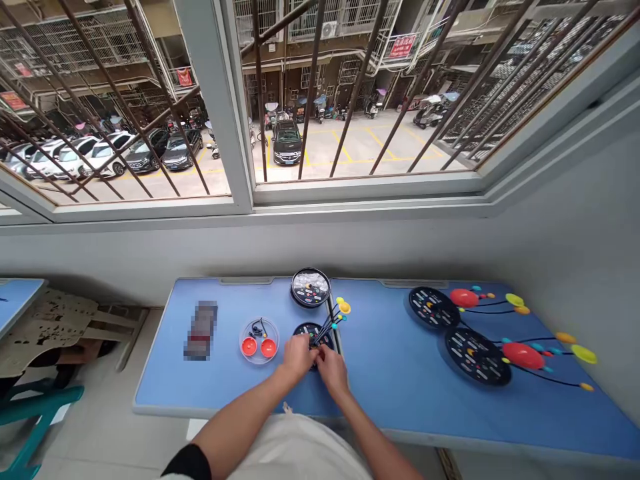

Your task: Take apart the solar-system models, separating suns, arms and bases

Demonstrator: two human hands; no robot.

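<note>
Left hand and right hand close together over black disc on blue desk, partly hiding disc; can't tell what they grip. Ball-tipped stalks: bases hidden. Pixelated item unidentifiable.

A plain classroom or workroom beside a barred window; which of the two, I can't tell.
In front of me, a blue tabletop carries small craft pieces: black discs, red domes and a clear dish of parts. A second blue tabletop stands off to the left, with green plastic furniture near it on the pale floor. Past the brown bars I see parked cars, scooters and a building with caged windows, like flats.
</note>
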